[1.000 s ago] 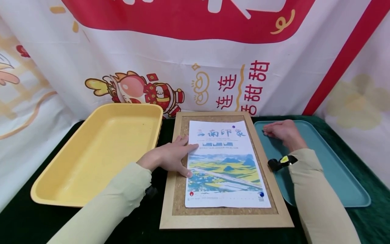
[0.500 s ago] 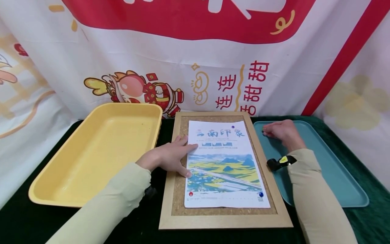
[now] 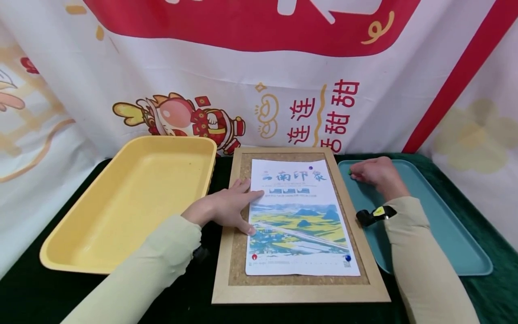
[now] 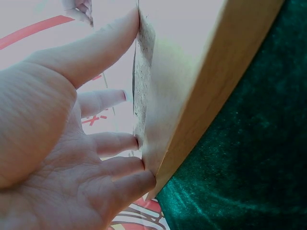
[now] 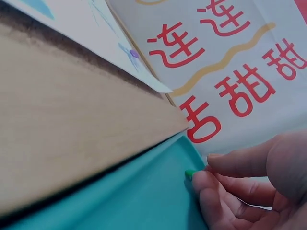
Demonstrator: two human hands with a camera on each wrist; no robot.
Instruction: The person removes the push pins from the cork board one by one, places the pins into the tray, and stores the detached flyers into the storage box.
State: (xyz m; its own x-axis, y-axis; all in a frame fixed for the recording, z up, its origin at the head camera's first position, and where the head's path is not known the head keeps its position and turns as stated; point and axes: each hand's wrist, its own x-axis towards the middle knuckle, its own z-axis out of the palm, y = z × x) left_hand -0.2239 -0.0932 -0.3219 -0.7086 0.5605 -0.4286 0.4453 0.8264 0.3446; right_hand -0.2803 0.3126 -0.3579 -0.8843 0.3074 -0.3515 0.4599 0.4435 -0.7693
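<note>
My right hand (image 3: 378, 174) is over the far left corner of the teal tray (image 3: 457, 252). Its thumb and fingertips pinch a small green push pin (image 5: 190, 174), most of which the fingers cover. With fingers spread, my left hand (image 3: 226, 208) rests on the left side of the wood-framed cork board (image 3: 301, 295) and touches the edge of the printed paper (image 3: 291, 229). A red push pin (image 3: 254, 257) is at the paper's lower left corner, a blue push pin (image 3: 348, 258) at the lower right, and a purple push pin (image 3: 310, 168) near the upper right.
To the left of the board stands a deep yellow tray (image 3: 133, 216). Dark green cloth (image 3: 190, 301) covers the table. Behind everything hangs a white and red printed curtain (image 3: 170, 67), close to the far edges of the trays and board.
The green push pin shows more clearly at my right fingertips, which have lifted very slightly. My left hand keeps its place on the board.
</note>
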